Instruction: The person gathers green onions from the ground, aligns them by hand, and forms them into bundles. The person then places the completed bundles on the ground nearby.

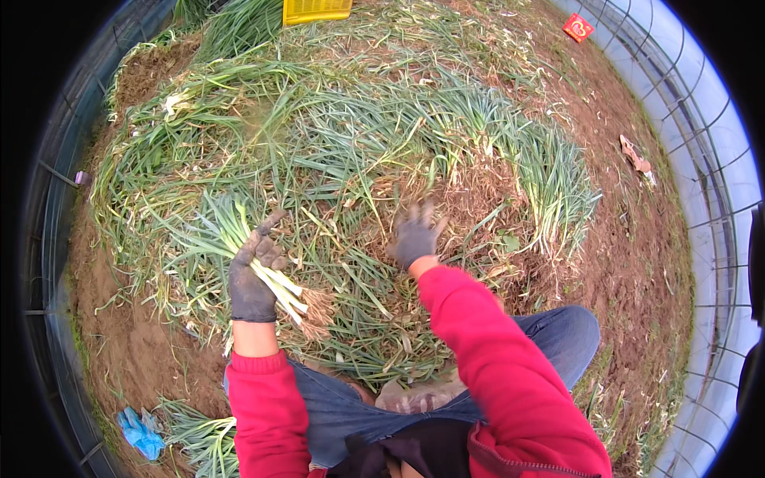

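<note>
My left hand (256, 269), in a dark soiled glove, is closed around a few green onions (278, 285) at centre left. Their green leaves point up and left, and their white stems end in brown roots at lower right. My right hand (415, 236), gloved and slightly blurred, is spread above loose straw-coloured roots and leaf scraps, with nothing seen in it. Beyond it to the right lies a pile of green onions (553, 197) with roots towards me. Cut and stripped green leaves (358, 299) cover the ground between my hands and my knees.
A yellow plastic crate (317, 11) stands at the top beside long green leaves. A red packet (578, 27) lies at upper right. More green onions (206, 439) and a blue plastic bag (141, 433) lie at lower left. Plastic-sheeted walls with metal framework curve along both sides.
</note>
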Demonstrator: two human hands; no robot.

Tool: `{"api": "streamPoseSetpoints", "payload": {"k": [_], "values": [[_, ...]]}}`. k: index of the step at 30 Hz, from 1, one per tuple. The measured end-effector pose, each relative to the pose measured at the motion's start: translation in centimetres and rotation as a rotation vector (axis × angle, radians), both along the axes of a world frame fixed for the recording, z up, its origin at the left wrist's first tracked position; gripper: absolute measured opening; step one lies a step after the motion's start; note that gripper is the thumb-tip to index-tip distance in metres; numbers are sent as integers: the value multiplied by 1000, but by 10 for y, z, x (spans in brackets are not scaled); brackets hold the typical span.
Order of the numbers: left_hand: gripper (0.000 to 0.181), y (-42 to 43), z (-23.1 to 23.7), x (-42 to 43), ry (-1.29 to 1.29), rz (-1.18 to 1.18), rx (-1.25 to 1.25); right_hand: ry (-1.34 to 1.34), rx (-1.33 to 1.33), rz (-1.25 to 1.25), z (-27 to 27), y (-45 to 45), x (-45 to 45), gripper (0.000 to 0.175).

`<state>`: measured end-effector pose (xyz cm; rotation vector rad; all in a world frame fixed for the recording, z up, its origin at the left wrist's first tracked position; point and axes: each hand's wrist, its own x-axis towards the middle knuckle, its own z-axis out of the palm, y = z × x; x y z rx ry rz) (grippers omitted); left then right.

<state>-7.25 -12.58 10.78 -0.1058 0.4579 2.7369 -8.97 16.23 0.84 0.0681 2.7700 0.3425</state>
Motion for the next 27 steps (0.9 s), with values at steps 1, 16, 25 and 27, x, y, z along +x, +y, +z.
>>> {"api": "streamPoseSetpoints", "payload": {"k": [1,16,25,27], "values": [[64,2,-1,-2,-10,12,-63,-48,-42,99,-17,-23,20,70],[74,10,1,-4,-37,-20,-133,681,-528,-386,1,60,-74,75],[53,12,2,-4,-140,16,-360,446,-804,-804,-6,174,-72,44],[52,11,1,-3,-134,3,-333,791,-799,-685,30,192,-80,36]]}}
